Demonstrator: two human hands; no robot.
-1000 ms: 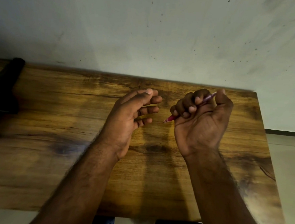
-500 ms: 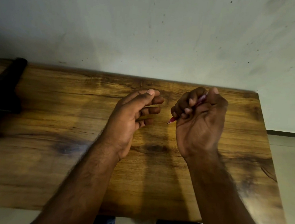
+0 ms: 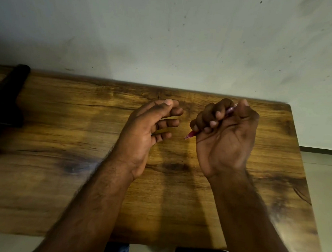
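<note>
We grip a red pen (image 3: 190, 134) in our curled right hand (image 3: 224, 138) above the table (image 3: 57, 177); our left hand (image 3: 146, 132), loosely curled, holds nothing. A black object (image 3: 6, 97) sits far left.

A wooden table (image 3: 61, 177) with a smooth, softly glossy finish shows bold dark grain and a knot at its centre. The pen (image 3: 190, 135) gripped in the right hand (image 3: 224, 142) looks like translucent pink-red plastic, shiny at its tip. At 12 o'clock, a matt painted wall (image 3: 168, 36) carries scuffs and dark specks. At 9 o'clock lies a matt black object (image 3: 6, 97), its material unclear.
</note>
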